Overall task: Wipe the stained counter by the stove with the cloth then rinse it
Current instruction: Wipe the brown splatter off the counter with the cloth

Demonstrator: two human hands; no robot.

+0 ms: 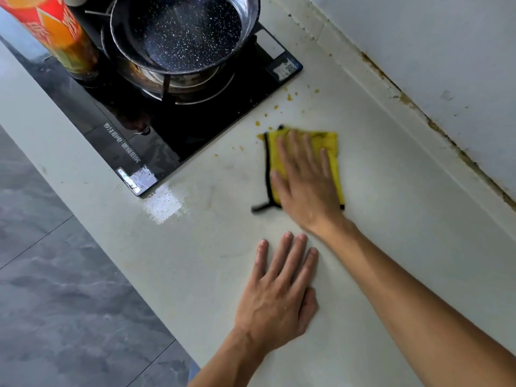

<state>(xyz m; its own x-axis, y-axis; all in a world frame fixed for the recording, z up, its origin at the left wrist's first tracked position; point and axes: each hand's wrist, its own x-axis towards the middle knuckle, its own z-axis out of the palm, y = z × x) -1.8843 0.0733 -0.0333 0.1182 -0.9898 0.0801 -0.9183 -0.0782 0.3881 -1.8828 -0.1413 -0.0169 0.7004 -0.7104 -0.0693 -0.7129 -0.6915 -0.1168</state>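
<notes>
A yellow cloth point(332, 146) with black trim lies flat on the pale counter point(212, 263), just right of the black stove point(178, 127). My right hand point(303, 180) presses down on the cloth with fingers spread. Yellow-orange stain spots point(289, 97) dot the counter between the cloth and the stove's corner. My left hand point(279, 291) rests palm down on the bare counter nearer to me, fingers apart, holding nothing.
A speckled dark pan point(184, 32) sits on the stove's burner. A red and orange can point(53, 32) stands at the top left. A grimy wall seam point(435, 129) runs along the right. The counter's front edge drops to a grey tiled floor point(55, 289).
</notes>
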